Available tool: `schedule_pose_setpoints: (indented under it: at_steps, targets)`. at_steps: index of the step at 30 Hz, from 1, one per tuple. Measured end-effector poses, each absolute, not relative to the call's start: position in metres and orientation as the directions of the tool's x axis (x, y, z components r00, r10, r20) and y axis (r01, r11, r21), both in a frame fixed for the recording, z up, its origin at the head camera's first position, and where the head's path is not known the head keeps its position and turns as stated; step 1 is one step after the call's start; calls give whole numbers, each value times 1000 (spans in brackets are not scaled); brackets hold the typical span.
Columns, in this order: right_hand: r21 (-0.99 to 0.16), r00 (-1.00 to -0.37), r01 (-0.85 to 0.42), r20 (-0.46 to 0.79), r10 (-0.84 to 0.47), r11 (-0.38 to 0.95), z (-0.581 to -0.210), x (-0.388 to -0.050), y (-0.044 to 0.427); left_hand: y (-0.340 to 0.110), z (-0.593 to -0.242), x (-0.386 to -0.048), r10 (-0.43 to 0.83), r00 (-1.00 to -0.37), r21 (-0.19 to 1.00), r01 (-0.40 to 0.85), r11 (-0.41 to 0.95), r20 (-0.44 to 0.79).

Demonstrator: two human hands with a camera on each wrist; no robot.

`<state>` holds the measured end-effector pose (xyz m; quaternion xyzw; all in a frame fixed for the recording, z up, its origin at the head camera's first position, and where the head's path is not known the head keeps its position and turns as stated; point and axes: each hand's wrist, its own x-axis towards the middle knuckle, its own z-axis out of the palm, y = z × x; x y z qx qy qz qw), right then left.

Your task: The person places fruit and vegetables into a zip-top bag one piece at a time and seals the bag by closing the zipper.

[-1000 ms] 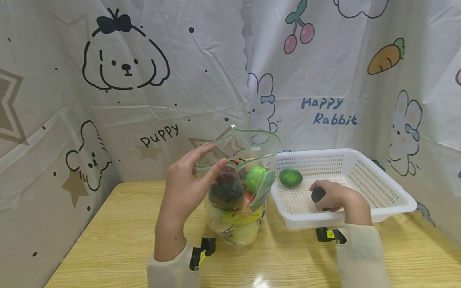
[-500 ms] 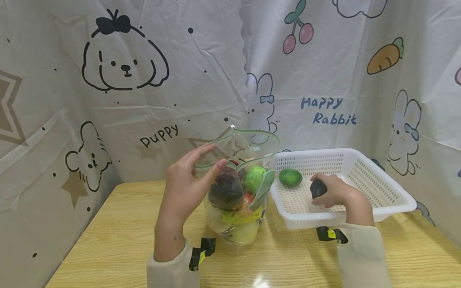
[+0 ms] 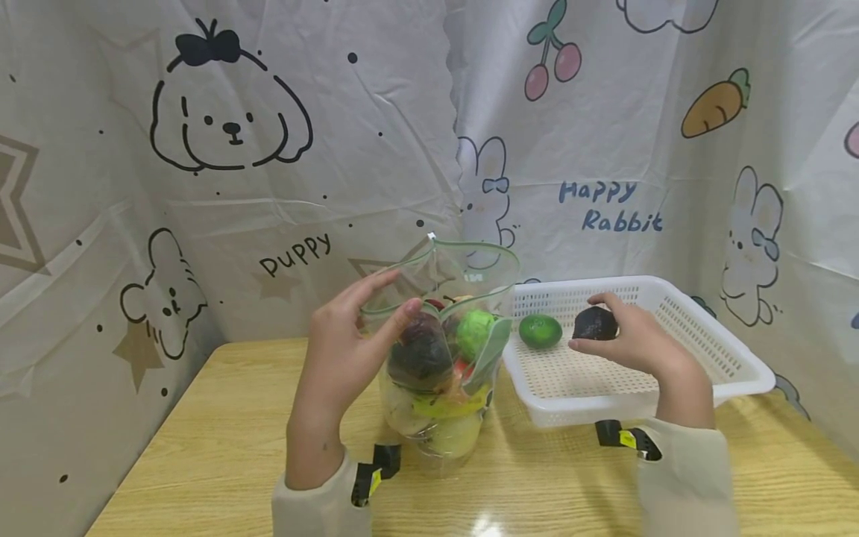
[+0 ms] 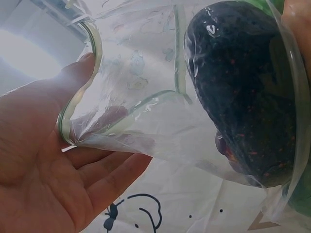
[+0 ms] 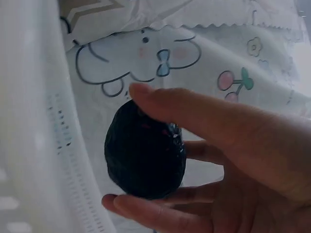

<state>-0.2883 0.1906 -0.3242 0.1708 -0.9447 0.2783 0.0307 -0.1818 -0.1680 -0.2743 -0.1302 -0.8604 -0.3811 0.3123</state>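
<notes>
My right hand [image 3: 634, 339] holds a dark, bumpy avocado [image 3: 594, 324] between thumb and fingers, raised above the white basket. In the right wrist view the thumb lies on one end of the avocado [image 5: 146, 150] and fingertips support the other. A clear zip bag [image 3: 446, 418] with a green rim stands upright, its mouth spread. My left hand [image 3: 349, 343] is at the bag's left side, thumb and fairly straight fingers spread along the rim. Through the plastic, a large dark avocado [image 4: 243, 92] shows, along with green, red and yellow produce.
The white perforated basket [image 3: 557, 410] stands right of the bag, with a green lime-like fruit [image 3: 540, 331] at its left end. Both stand on a wooden table [image 3: 221, 447]. A printed curtain [image 3: 376, 171] hangs behind and along the sides.
My right hand has lifted the avocado from the basket floor, and more of the fruit shows. The left hand and bag hold their places.
</notes>
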Motion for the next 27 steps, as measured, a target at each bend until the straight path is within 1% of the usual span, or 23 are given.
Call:
schedule_pose_setpoints:
  at_steps: [11, 15, 19, 23, 27]
  targets:
    - [-630, -918, -389, 323, -228, 672, -292, -264, 170, -168, -275, -182, -19, -764, 562, 457, 689, 645]
    - [-663, -886, -446, 424, -190, 601, -283, -255, 156, -168, -274, -182, -19, -766, 562, 455, 691, 642]
    - [-668, -820, -542, 553, -148, 511, -277, -245, 139, -168, -274, -182, -17, -768, 562, 453, 692, 641]
    - [-638, -726, -648, 682, -86, 416, -274, -237, 119, -168, -274, -181, -19, -768, 563, 452, 692, 640]
    - [-586, -632, -744, 774, -51, 321, -272, -231, 101, -168, -274, -181, -17, -768, 563, 454, 690, 640]
